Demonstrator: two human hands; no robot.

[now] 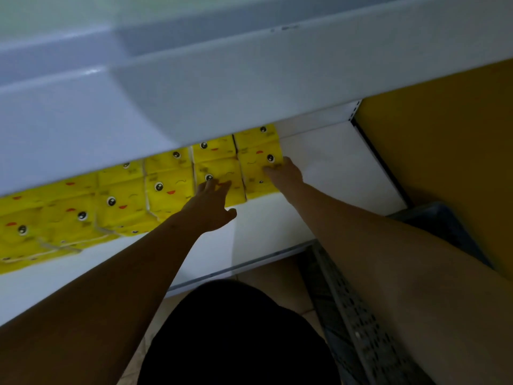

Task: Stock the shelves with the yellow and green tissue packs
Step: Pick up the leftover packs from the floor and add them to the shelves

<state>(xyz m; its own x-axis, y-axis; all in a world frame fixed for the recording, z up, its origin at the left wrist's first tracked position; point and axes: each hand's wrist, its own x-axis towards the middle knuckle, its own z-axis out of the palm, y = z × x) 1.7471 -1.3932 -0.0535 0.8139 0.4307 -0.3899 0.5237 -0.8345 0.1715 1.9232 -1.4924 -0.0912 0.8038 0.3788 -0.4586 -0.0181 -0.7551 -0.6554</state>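
I have both hands on the row of yellow tissue packs that lies on the white shelf, tucked under the overhanging shelf above. My left hand lies flat with straight fingers on the pack second from the row's right end; its grip is open, holding nothing, only pressing. My right hand rests at the right edge of the end pack, fingers laid on its top face and the palm against its side. They look fairly straight, so I judge that grip open too, pushing rather than clasping, though the fingertips are blurred.

I hold them this way, I think, to square the end pack against its neighbour and keep the row tight and level, so more packs fit on the bare shelf to the right of the row.

The packs lie flat, printed faces up, the cartoon eyes and mouths turned different ways from pack to pack. The row's long axis runs along the shelf, from its left end toward the yellow side panel. A grey crate stands on the floor below the shelf's right end. No green packs show.
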